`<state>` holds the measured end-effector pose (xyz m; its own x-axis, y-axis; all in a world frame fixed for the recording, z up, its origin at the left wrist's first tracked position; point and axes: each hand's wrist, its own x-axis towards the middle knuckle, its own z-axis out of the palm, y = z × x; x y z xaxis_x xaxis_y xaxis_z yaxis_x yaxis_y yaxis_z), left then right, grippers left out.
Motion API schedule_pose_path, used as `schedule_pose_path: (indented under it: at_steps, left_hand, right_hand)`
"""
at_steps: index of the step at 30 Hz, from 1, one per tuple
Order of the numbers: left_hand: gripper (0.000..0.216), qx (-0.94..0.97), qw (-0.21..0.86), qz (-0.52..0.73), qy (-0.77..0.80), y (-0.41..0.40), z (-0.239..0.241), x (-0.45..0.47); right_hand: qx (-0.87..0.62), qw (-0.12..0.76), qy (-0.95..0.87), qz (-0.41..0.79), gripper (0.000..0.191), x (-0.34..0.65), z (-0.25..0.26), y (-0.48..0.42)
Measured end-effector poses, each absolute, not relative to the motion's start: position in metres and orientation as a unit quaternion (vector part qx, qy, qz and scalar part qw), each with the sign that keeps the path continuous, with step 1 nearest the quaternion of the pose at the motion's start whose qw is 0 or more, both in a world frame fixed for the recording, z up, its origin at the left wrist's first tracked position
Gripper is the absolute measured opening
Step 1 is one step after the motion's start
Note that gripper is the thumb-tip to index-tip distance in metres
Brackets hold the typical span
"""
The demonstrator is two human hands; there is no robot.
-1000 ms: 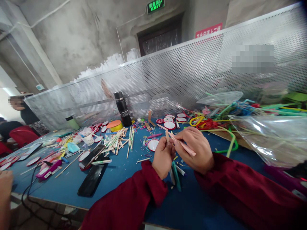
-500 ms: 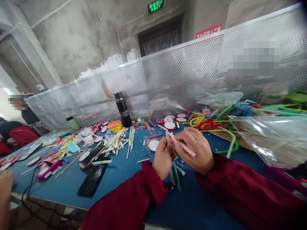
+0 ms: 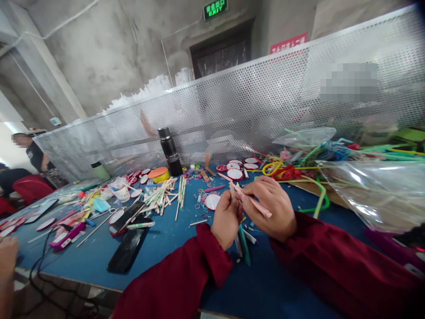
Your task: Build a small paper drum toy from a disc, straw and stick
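My left hand (image 3: 227,219) pinches a short flat wooden stick (image 3: 232,189) that points upward from between thumb and fingers. My right hand (image 3: 270,204) is closed around a slim pink pen-like tool (image 3: 260,207), its tip close to the stick. What kind of tool it is, I cannot make out. The fingertips of both hands meet and partly hide the stick's lower end. Under the hands on the blue table lie a teal stick-like piece (image 3: 245,248) and a white marker (image 3: 250,238). Left of my left hand is a round white disc (image 3: 212,201) with a red rim.
Loose wooden sticks (image 3: 162,199), a black bottle (image 3: 171,153) and two dark phones (image 3: 128,250) occupy the left-centre of the table (image 3: 186,248). Bendy coloured strips (image 3: 312,177) and a clear plastic bag (image 3: 375,190) crowd the right. A perforated metal screen (image 3: 232,110) stands behind. Another person's hand (image 3: 8,250) is at far left.
Both my hands, the stick and the pink tool stay almost exactly where they were. In the far left background, a person has shifted slightly and an arm now shows.
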<state>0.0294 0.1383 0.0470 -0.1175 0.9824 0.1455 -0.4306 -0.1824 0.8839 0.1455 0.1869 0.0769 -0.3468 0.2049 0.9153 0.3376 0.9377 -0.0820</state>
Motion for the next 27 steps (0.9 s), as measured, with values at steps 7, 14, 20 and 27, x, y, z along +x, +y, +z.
schedule_pose_path:
  at_steps: [7,14,20,27]
  left_hand:
    - [0.045,0.389,0.535,0.656,0.364,0.1368,0.0491,0.0307]
    - [0.042,0.396,0.536,0.657,0.353,0.1370,0.0490,0.0306]
    - [0.045,0.393,0.532,0.660,0.356,0.1362,0.0500,0.0306]
    - [0.041,0.391,0.533,0.663,0.352,0.1366,0.0490,0.0299]
  right_hand:
    - [-0.168,0.551,-0.815,-0.064,0.006,0.1453,0.0769,0.1865]
    - [-0.169,0.550,-0.815,-0.064,0.005,0.1462,0.0757,0.1868]
    - [-0.162,0.548,-0.818,-0.065,0.006,0.1451,0.0760,0.1864]
    - [-0.172,0.548,-0.816,-0.062,0.006,0.1452,0.0761,0.1866]
